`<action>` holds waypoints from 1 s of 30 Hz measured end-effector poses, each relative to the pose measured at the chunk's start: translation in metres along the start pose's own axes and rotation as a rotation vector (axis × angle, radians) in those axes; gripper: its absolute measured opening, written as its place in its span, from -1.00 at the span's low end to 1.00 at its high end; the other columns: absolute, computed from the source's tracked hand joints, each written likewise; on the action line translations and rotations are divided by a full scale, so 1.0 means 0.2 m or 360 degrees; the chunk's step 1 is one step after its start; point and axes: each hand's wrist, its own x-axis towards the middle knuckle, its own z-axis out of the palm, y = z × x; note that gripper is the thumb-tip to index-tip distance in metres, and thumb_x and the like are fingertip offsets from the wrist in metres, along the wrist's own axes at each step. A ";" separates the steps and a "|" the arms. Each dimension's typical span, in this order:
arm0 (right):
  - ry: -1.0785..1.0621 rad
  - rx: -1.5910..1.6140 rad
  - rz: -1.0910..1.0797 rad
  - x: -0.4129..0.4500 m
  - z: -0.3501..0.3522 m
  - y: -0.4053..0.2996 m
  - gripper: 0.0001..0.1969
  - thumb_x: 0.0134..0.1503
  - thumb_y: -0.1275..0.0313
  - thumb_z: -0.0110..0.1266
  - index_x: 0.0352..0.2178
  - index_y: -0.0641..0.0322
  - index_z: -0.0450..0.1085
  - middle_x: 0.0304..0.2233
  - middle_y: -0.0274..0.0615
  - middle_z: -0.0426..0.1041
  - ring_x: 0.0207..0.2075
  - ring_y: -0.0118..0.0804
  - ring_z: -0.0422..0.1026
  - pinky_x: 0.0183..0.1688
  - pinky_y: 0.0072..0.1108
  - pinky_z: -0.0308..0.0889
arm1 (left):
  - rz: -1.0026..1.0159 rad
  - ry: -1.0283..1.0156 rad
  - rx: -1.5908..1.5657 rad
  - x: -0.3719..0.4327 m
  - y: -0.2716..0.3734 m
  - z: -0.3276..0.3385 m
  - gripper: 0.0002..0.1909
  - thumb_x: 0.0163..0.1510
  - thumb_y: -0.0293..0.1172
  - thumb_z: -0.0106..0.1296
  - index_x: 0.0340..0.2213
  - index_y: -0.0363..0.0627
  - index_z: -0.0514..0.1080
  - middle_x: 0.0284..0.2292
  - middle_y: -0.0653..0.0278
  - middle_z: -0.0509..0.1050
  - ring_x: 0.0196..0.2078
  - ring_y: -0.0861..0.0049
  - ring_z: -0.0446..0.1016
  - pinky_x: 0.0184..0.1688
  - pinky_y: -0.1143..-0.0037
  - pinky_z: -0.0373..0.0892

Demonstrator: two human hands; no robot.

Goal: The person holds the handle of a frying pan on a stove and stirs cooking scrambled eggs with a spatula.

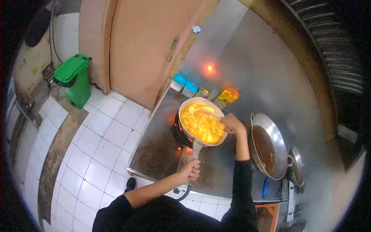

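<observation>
A frying pan [202, 121] with a pale rim stands over a lit gas burner [180, 130], and soft yellow egg [200, 124] covers its inside. My left hand [189, 171] is closed around the pan's handle [197, 149]. At the pan's right side my right hand [232, 124] grips a thin utensil [211, 114] whose far end lies in the egg; its exact kind cannot be told. Orange flame shows below the pan's left and near edges.
Blue-lidded tubs [189, 88], a can [202, 93] and a yellow-red packet [227, 97] stand behind the pan. A large wok [274, 145] with brown contents is on the right, near a blue object [265, 188]. A green bin [78, 84] stands far left.
</observation>
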 end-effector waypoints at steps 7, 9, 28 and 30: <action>-0.0105 0.0514 0.0743 -0.54 -0.35 -0.60 -0.73 -0.09 0.25 -0.05 -0.69 0.24 0.33 -0.86 -0.27 0.21 -0.86 -0.52 0.16 -0.85 -0.67 0.06 | -0.0043 0.0123 -0.0028 -0.05 0.03 0.02 -0.77 -0.10 -0.15 -0.09 -0.59 0.05 0.16 -0.81 0.55 -0.02 -0.85 0.80 -0.10 -0.81 0.67 -0.17; -0.0423 0.0355 0.0723 -0.58 -0.34 -0.64 -0.70 -0.07 0.21 -0.08 -0.66 0.26 0.30 -0.85 -0.26 0.22 -0.87 -0.54 0.15 -0.86 -0.68 0.05 | 0.0042 0.0020 0.0056 -0.04 0.03 0.01 -0.73 -0.15 -0.13 -0.06 -0.58 0.03 0.12 -0.81 0.51 0.00 -0.85 0.78 -0.07 -0.82 0.68 -0.16; -0.0025 -0.0095 0.0319 0.07 0.17 -0.51 -0.53 0.04 0.18 -0.26 -0.57 0.53 0.28 -0.74 0.11 0.33 -0.79 -0.20 0.34 -0.72 -0.46 0.21 | -0.0006 0.0216 0.0061 -0.03 0.01 0.05 -0.76 -0.09 -0.14 -0.12 -0.57 0.04 0.13 -0.81 0.55 -0.01 -0.85 0.79 -0.10 -0.80 0.68 -0.18; 0.0052 -0.0299 0.0016 0.13 0.20 -0.47 -0.54 0.03 0.19 -0.26 -0.56 0.54 0.27 -0.72 0.13 0.33 -0.79 -0.20 0.33 -0.73 -0.47 0.21 | 0.0002 0.0247 0.0106 -0.04 0.02 0.05 -0.75 -0.11 -0.12 -0.11 -0.58 0.04 0.14 -0.81 0.56 -0.01 -0.85 0.79 -0.10 -0.81 0.68 -0.19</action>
